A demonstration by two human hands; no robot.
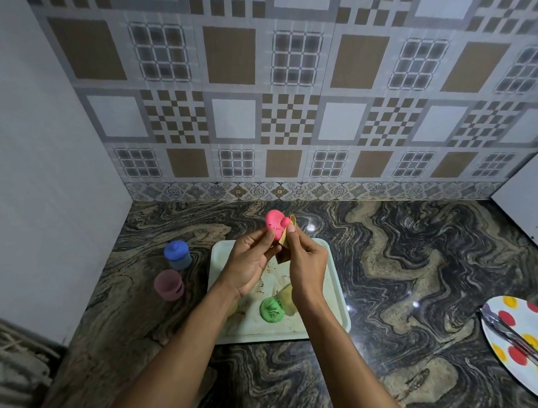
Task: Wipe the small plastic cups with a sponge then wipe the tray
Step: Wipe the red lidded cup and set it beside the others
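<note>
pinching pink lid (274,223) in left grip (250,259)

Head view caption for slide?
Left hand holds round pink plastic lid; right hand pinches tan sponge against it above pale rectangular tray.

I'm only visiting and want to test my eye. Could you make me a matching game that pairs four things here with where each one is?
Things:
1. pink lid
2. sponge
3. green lid
4. blue-lidded cup

Places:
A. standing on the counter, left of the tray
B. pinched in the left hand
C. lying on the tray
D. held in the right hand

Pairs: 1-B, 2-D, 3-C, 4-A
</note>
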